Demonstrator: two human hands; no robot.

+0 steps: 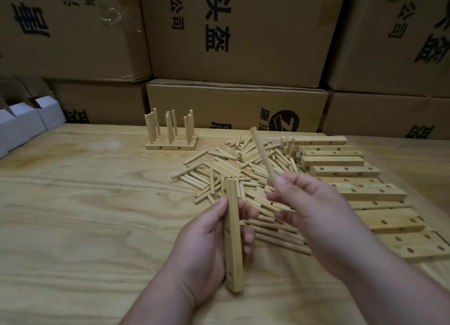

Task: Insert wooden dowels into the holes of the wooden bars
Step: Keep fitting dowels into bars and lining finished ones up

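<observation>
Cardboard boxes (233, 32): stacked in a wall far beyond both hands, printed with black characters; several are cut off by the frame edges.
Workbench (85, 203): pale plywood under everything; its near edge is out of view.
Bar stack (353, 178): drilled wooden bars in rows right of the right fingers; the right forearm covers the nearer ones.
Dowel pile (231, 169): loose dowels heaped just beyond and beneath both sets of fingers; the hands hide part of it.
Finished bars (170, 145): flat on the bench, with upright dowels standing in them, well beyond the left fingers.
White cartons (22, 127): far left, cut off by the edge.
Left hand (202, 242): palm turned inward, thumb and fingers clamped around the held bar's middle.
Held bar (232, 239): nearly upright, holes along the face beside the thumb; its lower end sits by the heel of the hand.
Right hand (309, 203): raised above the pile, thumb and forefinger pinching a dowel's lower end; the other fingers curl loosely.
Held dowel (261, 154): slants up and away from the fingertips, apart from the held bar.
</observation>
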